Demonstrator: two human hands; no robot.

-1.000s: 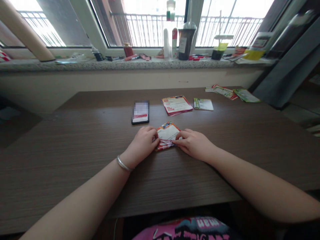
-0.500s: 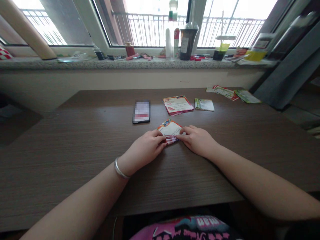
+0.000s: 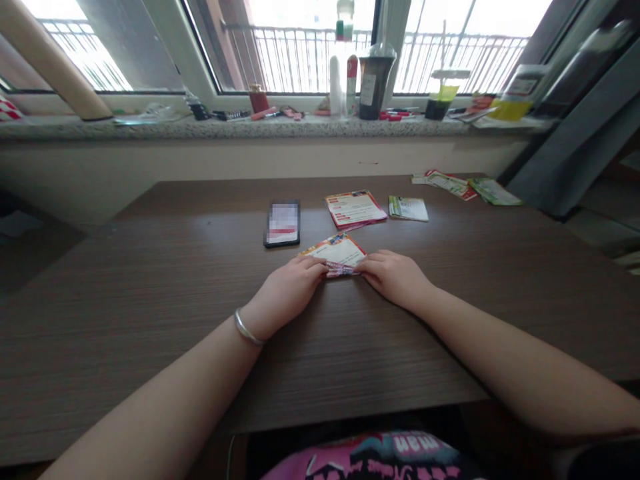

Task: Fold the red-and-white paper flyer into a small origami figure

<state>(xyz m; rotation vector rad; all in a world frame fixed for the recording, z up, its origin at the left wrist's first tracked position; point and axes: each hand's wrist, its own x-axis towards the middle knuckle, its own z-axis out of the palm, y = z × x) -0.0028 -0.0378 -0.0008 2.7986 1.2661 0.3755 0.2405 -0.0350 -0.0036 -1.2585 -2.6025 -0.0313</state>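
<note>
Between my hands is a small stack of printed cards (image 3: 341, 251), white on top with a colourful orange border. Its near edge shows several layers with red and purple print. My left hand (image 3: 296, 283) closes on the stack's near left corner, fingers bent over the edge. At the near right corner, my right hand (image 3: 393, 275) pinches the stack with thumb and fingers. The lower fingers of both hands are partly hidden. Just beyond lies a second stack of cards (image 3: 356, 209) with red headings, and beside it a smaller green and white stack of cards (image 3: 409, 209).
A phone (image 3: 283, 224) with a blurred screen lies left of the cards. More green and red leaflets (image 3: 450, 184) are spread at the table's back right. Bottles, a dark cup (image 3: 375, 83) and pens crowd the stone windowsill (image 3: 280, 129) behind the wooden table (image 3: 150, 287).
The card stack has turned a little and shifted slightly away from me, with more of its left side showing. Both hands have stayed on it, the left one moving slightly.
</note>
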